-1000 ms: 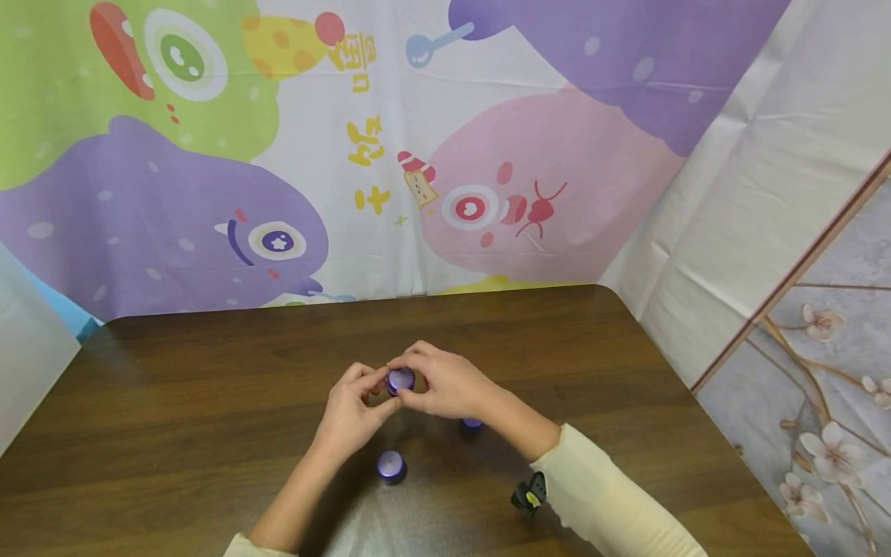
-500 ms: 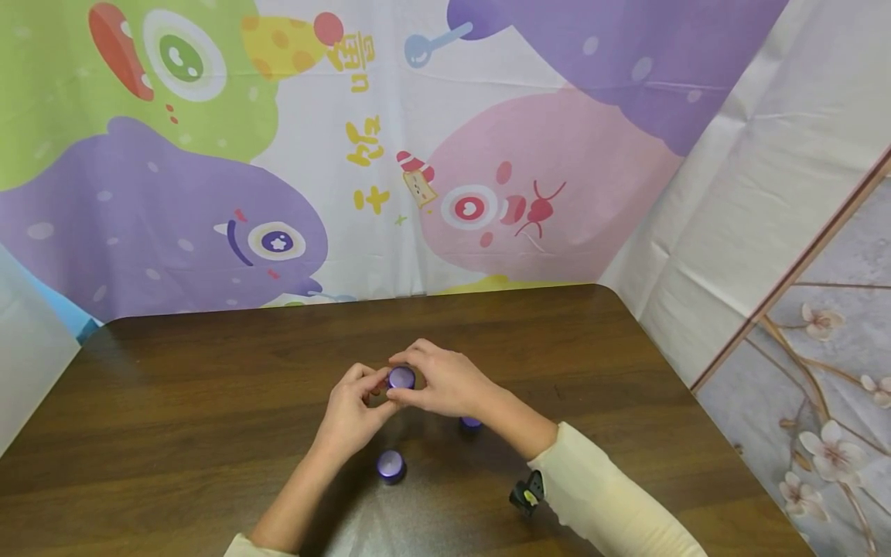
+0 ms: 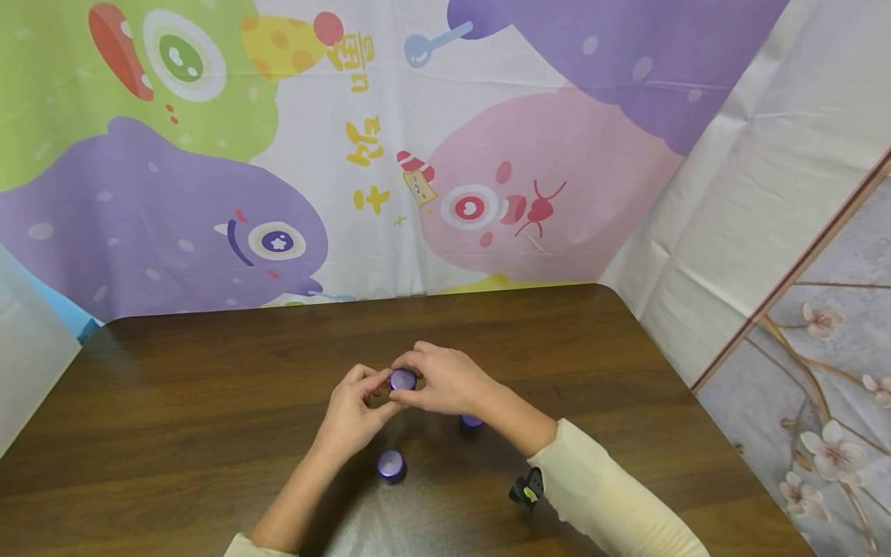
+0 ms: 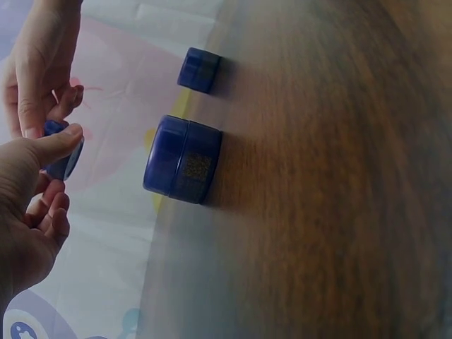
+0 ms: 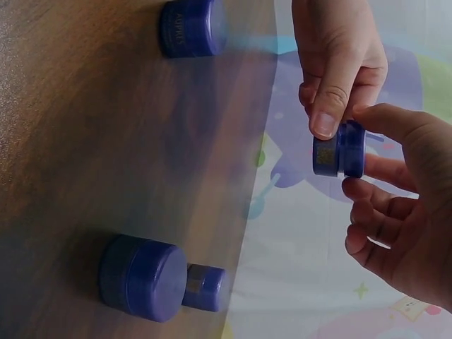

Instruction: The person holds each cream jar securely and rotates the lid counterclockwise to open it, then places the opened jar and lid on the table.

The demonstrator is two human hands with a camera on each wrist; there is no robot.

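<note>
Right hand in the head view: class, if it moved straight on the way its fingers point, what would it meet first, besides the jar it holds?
Probably the left hand, at the other side of the purple jar; exact depth is hard to judge.

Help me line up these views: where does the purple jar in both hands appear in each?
Head: purple jar below centre, between left hand and right hand.
Left wrist: purple jar near the left edge, about mid-height.
Right wrist: purple jar right of centre, about mid-height.
Shared landmark: wooden table.
</note>
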